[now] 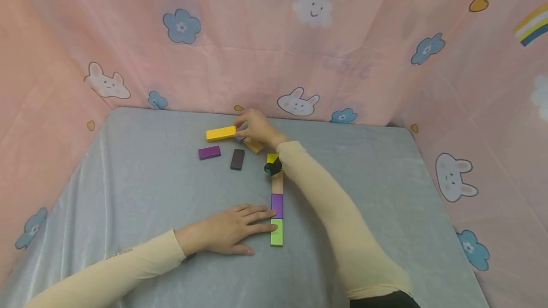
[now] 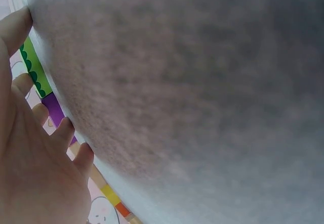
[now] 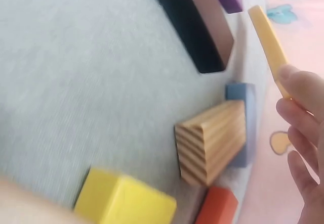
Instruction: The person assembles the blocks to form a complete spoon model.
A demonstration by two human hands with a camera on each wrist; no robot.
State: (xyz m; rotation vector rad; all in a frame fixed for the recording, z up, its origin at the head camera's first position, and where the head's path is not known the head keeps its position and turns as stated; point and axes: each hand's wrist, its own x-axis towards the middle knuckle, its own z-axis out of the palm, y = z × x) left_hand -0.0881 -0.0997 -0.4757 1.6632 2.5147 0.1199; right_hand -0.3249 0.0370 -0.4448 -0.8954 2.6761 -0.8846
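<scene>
My right hand (image 1: 259,129) pinches a long yellow-orange block (image 1: 220,133) by one end, thumb against fingers, near the table's far edge. In the right wrist view the block (image 3: 268,34) juts out from the fingertips. Nearer to me, my left hand (image 1: 227,232) lies with fingers spread, its fingertips on a row of blocks set end to end. A light green block (image 1: 277,239) forms the near end of that row. Beyond it come a purple block (image 1: 277,201), a plain wood block (image 1: 277,184) and a yellow block (image 1: 272,158), partly hidden by the right wrist's camera.
Left of the row lie a loose purple block (image 1: 209,152) and a dark brown block (image 1: 237,159). A striped wood block (image 3: 212,143) stands beside a blue block (image 3: 248,123), with an orange-red block (image 3: 217,209) close by. A pink patterned curtain (image 1: 364,75) borders the grey cloth-covered table (image 1: 364,170).
</scene>
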